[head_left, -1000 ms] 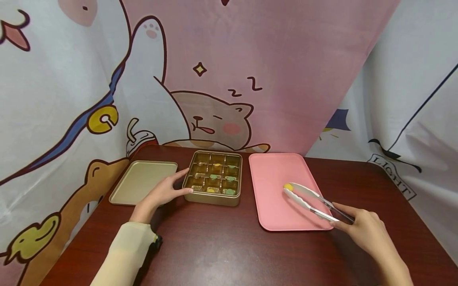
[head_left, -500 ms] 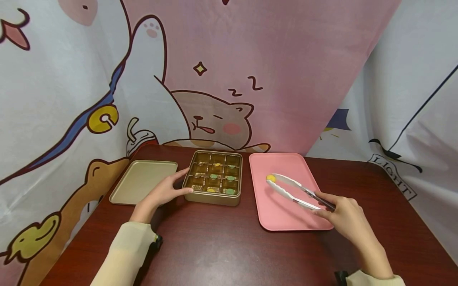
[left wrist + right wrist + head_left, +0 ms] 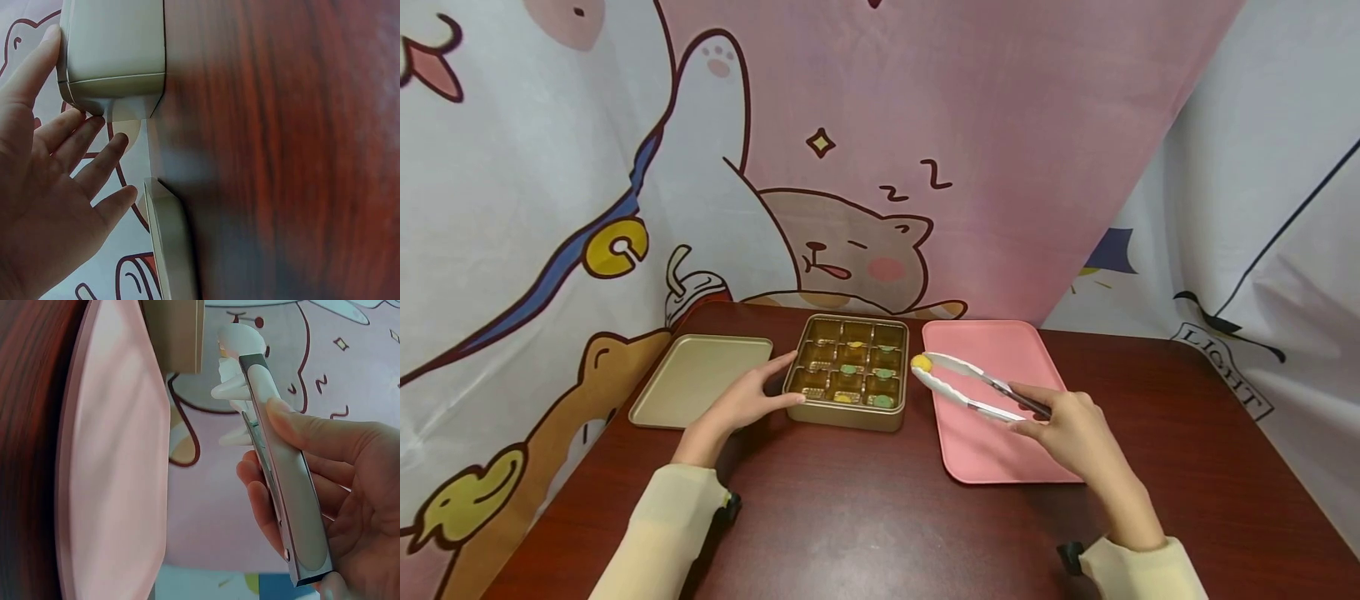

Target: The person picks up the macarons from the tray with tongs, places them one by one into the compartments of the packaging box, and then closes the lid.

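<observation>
My right hand (image 3: pixel 1071 425) grips a pair of tongs (image 3: pixel 952 393) with white tips and metal arms. Between those tips sits a small yellow ball (image 3: pixel 922 364), held above the left edge of the pink tray (image 3: pixel 1000 450), just right of the box. My left hand (image 3: pixel 739 407) touches the left side of a gold tin box (image 3: pixel 848 417), thumb at its front corner and fingers spread. In the left wrist view, the thumb and some fingertips meet the box. Inside it, a divided insert (image 3: pixel 842 362) has several compartments, some showing green or yellow at the bottom.
A flat gold lid (image 3: pixel 696 379) lies left of the box, partly behind my left hand. All of it stands on a dark red-brown wooden table (image 3: pixel 865 517). Cartoon-printed cloth (image 3: pixel 1000 167) hangs close behind and at the sides.
My right hand has carried the tongs and yellow ball leftward and a little away from me, from over the pink tray's middle to near the box. My left hand has stayed put.
</observation>
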`<state>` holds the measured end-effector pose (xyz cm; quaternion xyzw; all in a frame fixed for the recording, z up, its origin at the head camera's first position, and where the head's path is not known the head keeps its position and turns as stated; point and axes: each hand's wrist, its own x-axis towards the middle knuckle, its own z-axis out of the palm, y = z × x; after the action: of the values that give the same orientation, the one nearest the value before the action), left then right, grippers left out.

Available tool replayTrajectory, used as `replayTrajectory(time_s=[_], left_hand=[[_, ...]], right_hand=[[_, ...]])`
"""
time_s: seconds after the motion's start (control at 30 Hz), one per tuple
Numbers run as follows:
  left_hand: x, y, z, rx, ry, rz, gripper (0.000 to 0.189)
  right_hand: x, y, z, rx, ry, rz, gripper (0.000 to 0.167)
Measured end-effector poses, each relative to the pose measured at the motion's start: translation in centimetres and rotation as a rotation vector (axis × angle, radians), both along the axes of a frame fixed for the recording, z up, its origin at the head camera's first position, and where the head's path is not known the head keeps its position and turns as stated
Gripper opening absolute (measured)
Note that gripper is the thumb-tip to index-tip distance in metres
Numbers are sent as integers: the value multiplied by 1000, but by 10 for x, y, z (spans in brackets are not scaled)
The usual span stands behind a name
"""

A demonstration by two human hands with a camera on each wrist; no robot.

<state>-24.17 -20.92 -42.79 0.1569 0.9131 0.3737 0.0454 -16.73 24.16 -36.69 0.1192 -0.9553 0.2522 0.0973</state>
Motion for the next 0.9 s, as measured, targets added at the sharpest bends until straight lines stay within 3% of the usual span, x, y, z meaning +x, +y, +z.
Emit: replayTrajectory(time_s=[0.67, 0.9], left_hand=[[-4, -1, 3, 4, 8, -5, 84], [-2, -4, 0, -5, 5, -27, 85]], right_hand=[[-25, -82, -4, -10, 59, 156, 48], [-28, -108, -12, -29, 22, 187, 51]])
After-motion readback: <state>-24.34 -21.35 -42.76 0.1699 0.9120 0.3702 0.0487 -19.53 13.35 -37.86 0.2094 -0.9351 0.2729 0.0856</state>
